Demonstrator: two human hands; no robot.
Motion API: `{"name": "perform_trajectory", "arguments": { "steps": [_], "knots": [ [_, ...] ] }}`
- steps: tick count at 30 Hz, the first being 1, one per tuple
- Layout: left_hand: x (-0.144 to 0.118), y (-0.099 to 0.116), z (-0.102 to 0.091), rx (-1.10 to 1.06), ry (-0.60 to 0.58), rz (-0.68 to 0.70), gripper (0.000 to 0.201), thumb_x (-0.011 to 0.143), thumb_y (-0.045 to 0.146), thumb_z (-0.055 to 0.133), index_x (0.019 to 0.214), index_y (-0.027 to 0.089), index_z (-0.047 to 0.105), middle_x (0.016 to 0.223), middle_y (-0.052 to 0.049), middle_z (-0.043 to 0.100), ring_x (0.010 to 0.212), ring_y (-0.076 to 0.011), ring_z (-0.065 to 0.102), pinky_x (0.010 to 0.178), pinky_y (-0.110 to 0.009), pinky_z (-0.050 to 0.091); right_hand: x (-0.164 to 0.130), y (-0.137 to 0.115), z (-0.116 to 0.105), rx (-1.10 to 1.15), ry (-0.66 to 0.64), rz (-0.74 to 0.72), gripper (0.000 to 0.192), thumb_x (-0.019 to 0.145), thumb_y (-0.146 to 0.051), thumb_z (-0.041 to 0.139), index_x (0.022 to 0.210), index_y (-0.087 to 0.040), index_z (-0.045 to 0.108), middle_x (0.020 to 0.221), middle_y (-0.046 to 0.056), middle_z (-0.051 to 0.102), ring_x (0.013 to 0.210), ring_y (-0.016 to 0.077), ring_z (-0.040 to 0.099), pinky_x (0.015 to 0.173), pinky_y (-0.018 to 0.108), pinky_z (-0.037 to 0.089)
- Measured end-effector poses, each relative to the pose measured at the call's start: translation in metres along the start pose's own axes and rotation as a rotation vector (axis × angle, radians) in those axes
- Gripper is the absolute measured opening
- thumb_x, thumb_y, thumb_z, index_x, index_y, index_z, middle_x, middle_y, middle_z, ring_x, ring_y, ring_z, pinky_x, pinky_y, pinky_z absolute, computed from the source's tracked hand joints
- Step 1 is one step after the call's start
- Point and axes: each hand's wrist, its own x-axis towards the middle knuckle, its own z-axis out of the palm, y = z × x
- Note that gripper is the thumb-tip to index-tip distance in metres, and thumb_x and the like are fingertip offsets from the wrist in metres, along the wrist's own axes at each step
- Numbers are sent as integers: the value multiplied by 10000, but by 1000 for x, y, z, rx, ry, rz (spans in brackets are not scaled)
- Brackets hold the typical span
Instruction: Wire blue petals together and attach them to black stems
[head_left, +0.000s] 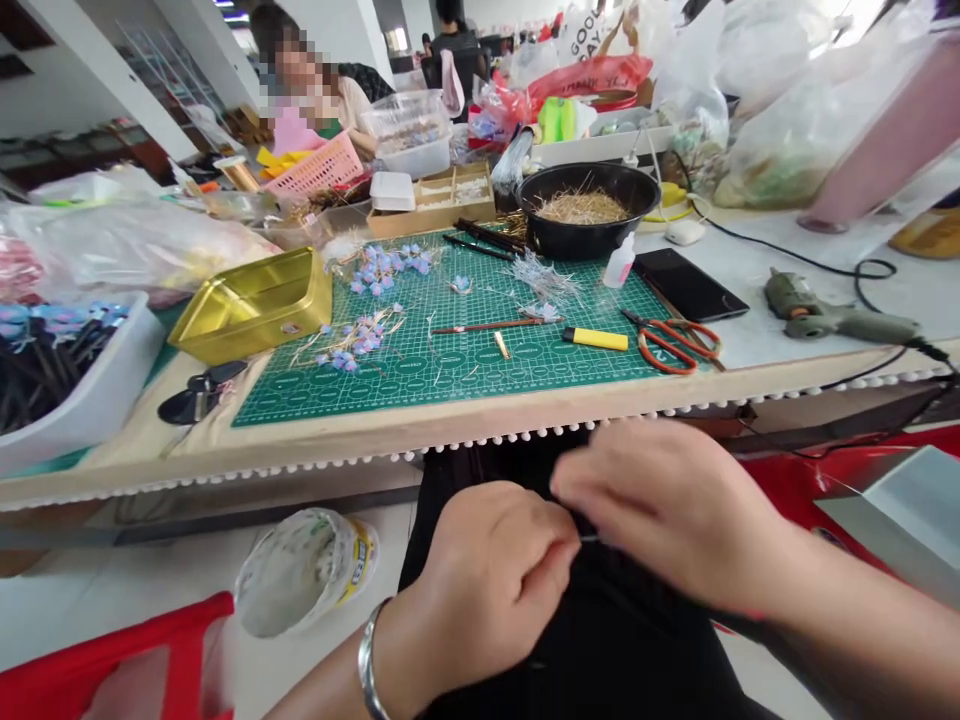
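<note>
Over my lap, below the table edge, my left hand (499, 575) is closed, thumb pressed against curled fingers. My right hand (667, 510) is beside it, blurred by motion, with its fingers bent together towards the left hand. A thin pale line (589, 538) shows between the two hands; its kind is too small to tell. On the green cutting mat (345, 390) lie blue-purple flower sprigs (360, 340), a single small blue flower (461, 285), a thin brown stick (487, 326), a yellow lighter (596, 339) and orange-handled scissors (671, 340).
A gold tin (251, 310) and a white bin (142, 350) of flower stems stand left. Behind the mat is a black bowl (547, 235) of straw. A phone (690, 283) and glue gun (832, 310) lie right. A bucket (292, 570) stands on the floor. A person sits opposite.
</note>
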Motion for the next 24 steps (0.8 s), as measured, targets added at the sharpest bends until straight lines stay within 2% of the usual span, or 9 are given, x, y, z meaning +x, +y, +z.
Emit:
{"name": "perform_trajectory", "arguments": {
  "steps": [2, 4, 7, 10, 12, 14, 18, 21, 24],
  "knots": [
    [0, 2, -1, -45, 3, 65, 134, 846, 59, 519, 880, 184, 553, 741, -17, 671, 659, -134, 569, 644, -262, 432, 11, 13, -1, 236, -130, 207, 247, 902, -232, 529, 713, -190, 683, 686, 14, 630, 672, 166, 565, 612, 270, 433],
    [0, 0, -2, -19, 67, 48, 160, 849, 40, 511, 892, 193, 537, 735, -7, 656, 661, -130, 559, 658, -260, 437, 11, 19, 6, 386, -315, 246, 225, 888, -215, 553, 710, -179, 686, 683, -16, 640, 645, 135, 580, 580, 223, 443],
    [-1, -9, -2, 101, 235, -96, 184, 871, 59, 529, 984, 203, 550, 759, -3, 664, 685, -136, 584, 681, -265, 453, -5, 12, 16, 504, -443, 285, 253, 939, -244, 504, 790, -176, 697, 658, -25, 611, 593, 103, 546, 528, 186, 412],
    [1, -15, 3, 89, 276, -295, 146, 900, 123, 524, 994, 210, 594, 745, 1, 674, 664, -140, 603, 644, -262, 462, -17, 4, 18, 501, -454, 378, 254, 956, -217, 446, 908, -207, 695, 702, -6, 632, 627, 125, 565, 569, 216, 437],
    [4, -14, 6, -47, 246, -410, 125, 910, 145, 503, 897, 203, 613, 730, 1, 673, 643, -133, 605, 607, -246, 464, -17, 5, 20, 449, -354, 370, 202, 935, -217, 480, 951, -231, 681, 841, 18, 675, 766, 167, 616, 691, 264, 486],
    [8, -10, 7, -221, 207, -505, 125, 913, 174, 509, 841, 191, 611, 722, 2, 667, 624, -121, 596, 578, -225, 462, -13, 7, 27, 477, -134, 397, 159, 942, -303, 507, 938, -230, 648, 907, 28, 661, 829, 186, 610, 736, 289, 496],
    [12, -3, 6, -487, 101, -639, 124, 901, 240, 547, 811, 176, 603, 651, 27, 592, 554, -90, 506, 497, -189, 398, -9, 10, 45, 569, 264, 502, 221, 949, -422, 522, 903, -224, 608, 701, -22, 535, 550, 117, 435, 463, 221, 363],
    [11, -4, 7, -667, 54, -717, 107, 885, 246, 571, 806, 175, 583, 631, 43, 547, 555, -80, 476, 495, -177, 378, -13, 13, 53, 618, 398, 469, 215, 918, -426, 591, 848, -223, 598, 624, -45, 457, 497, 100, 343, 415, 215, 280],
    [10, -8, 10, -870, -3, -775, 103, 859, 239, 597, 789, 177, 552, 606, 51, 546, 546, -74, 479, 505, -174, 380, -16, 17, 57, 751, 432, 443, 231, 898, -424, 631, 799, -220, 584, 605, -56, 423, 488, 87, 321, 414, 205, 260]
  ]
}}
